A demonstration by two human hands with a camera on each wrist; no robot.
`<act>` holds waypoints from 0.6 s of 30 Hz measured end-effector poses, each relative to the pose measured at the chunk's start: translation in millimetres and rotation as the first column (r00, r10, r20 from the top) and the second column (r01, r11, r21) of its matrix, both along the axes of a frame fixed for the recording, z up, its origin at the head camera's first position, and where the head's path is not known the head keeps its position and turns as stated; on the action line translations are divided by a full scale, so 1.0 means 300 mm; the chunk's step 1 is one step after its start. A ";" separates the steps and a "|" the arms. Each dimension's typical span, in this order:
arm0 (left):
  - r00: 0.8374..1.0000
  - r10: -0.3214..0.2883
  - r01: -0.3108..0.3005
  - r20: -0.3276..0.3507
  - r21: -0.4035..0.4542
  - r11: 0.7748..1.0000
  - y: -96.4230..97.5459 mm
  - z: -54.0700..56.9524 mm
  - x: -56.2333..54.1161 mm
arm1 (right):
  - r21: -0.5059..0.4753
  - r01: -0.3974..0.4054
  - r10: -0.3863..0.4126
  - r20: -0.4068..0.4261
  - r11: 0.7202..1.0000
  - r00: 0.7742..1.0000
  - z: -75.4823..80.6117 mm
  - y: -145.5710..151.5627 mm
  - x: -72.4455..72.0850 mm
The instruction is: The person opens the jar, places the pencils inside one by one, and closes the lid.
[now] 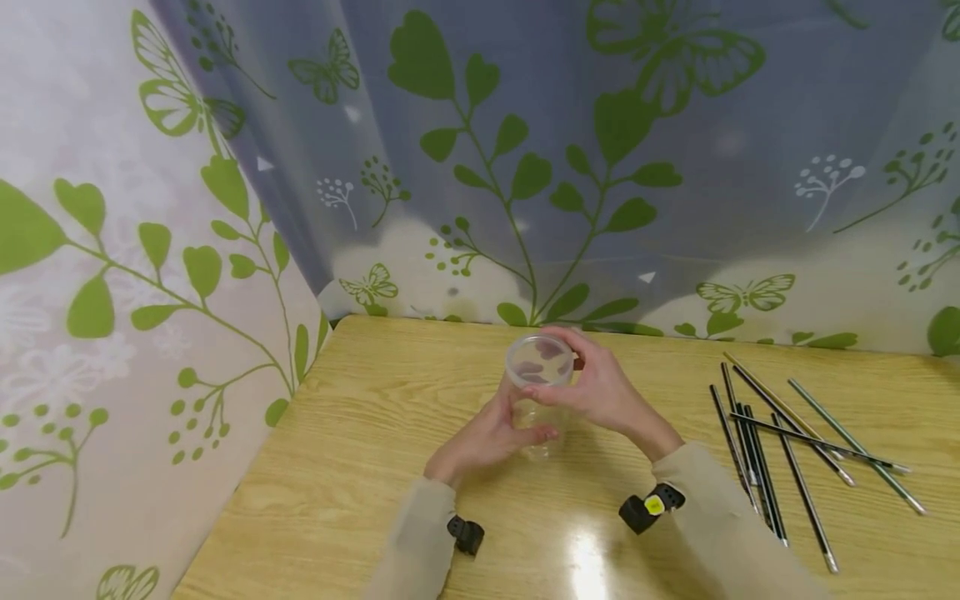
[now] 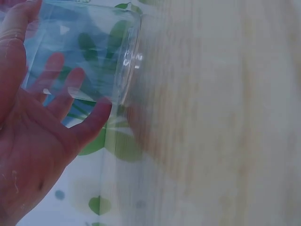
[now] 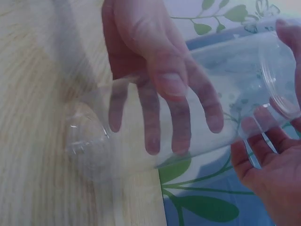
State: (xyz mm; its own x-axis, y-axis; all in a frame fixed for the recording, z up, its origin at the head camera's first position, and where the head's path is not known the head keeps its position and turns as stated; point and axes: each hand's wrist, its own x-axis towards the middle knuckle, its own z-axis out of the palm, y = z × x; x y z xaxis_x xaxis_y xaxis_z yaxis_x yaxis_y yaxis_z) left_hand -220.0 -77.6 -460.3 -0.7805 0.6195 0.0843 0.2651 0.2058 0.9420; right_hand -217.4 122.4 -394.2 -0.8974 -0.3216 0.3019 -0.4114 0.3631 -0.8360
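A clear, cylindrical plastic jar stands upright at the middle of the wooden table, its round rim on top. My left hand grips the jar's body from the left. In the right wrist view, that hand's thumb lies on the near side, and its fingers show through the clear wall. Around the upper end, just by the rim, my right hand holds the jar with thumb and fingers. The left wrist view catches the jar's base end near the tabletop. Whether a lid covers the rim, I cannot tell.
Several pencils, mostly dark, lie loosely crossed on the table to the right. A patterned cloth with green leaves and butterflies hangs behind the table, and another hangs at the left edge.
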 end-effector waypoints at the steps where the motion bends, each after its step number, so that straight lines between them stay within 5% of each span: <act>1: 1.000 -0.011 0.011 0.006 0.006 1.000 0.000 0.000 -0.005 | -0.001 -0.013 0.013 0.003 1.000 1.000 0.000 0.005 -0.004; 10: 0.993 -0.111 0.110 0.041 0.042 0.993 -0.005 0.000 -0.040 | -0.068 -0.142 0.145 0.035 0.987 0.989 -0.011 0.033 -0.032; 18: 0.993 -0.085 0.081 0.080 0.051 0.995 -0.001 -0.003 -0.032 | -0.125 -0.055 0.057 0.014 0.991 0.998 -0.022 0.026 0.002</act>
